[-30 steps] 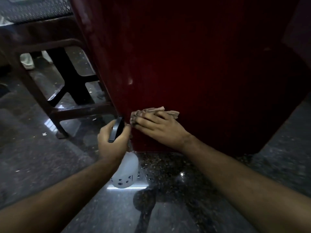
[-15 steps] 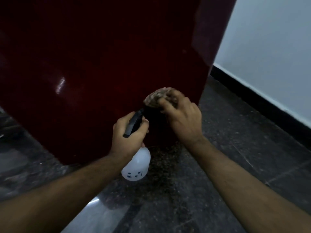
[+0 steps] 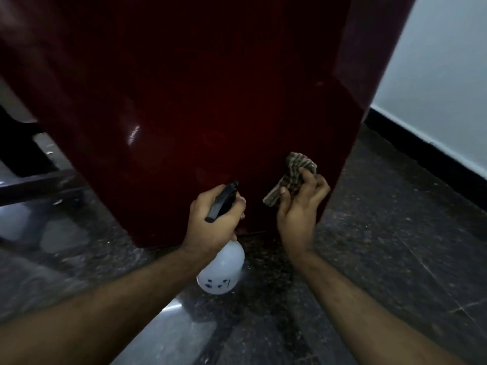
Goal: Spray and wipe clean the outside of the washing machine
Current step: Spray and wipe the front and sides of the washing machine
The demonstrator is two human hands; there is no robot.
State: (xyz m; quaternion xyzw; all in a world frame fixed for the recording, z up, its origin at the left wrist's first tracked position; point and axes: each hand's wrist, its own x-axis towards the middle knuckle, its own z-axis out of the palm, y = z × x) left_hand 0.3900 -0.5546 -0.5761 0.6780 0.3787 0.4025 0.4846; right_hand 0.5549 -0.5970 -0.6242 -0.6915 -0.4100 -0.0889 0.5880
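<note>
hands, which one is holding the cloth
The right hand grips the striped cloth against the red washing machine; the left hand holds the spray bottle.

**No legible text; only blurred marks on the spray bottle**

The white spray bottle (image 3: pixel 222 270) carries a few dark blue marks low on its rounded body, too smeared to read as letters or numbers. The dark red washing machine (image 3: pixel 210 88) behind the bottle shows no readable label or brand.

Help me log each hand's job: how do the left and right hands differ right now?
The left hand grips a spray bottle by its black head; the right hand holds a bunched cloth. The left sits lower, the right nearer the washing machine's right edge. Both are near its base.
</note>
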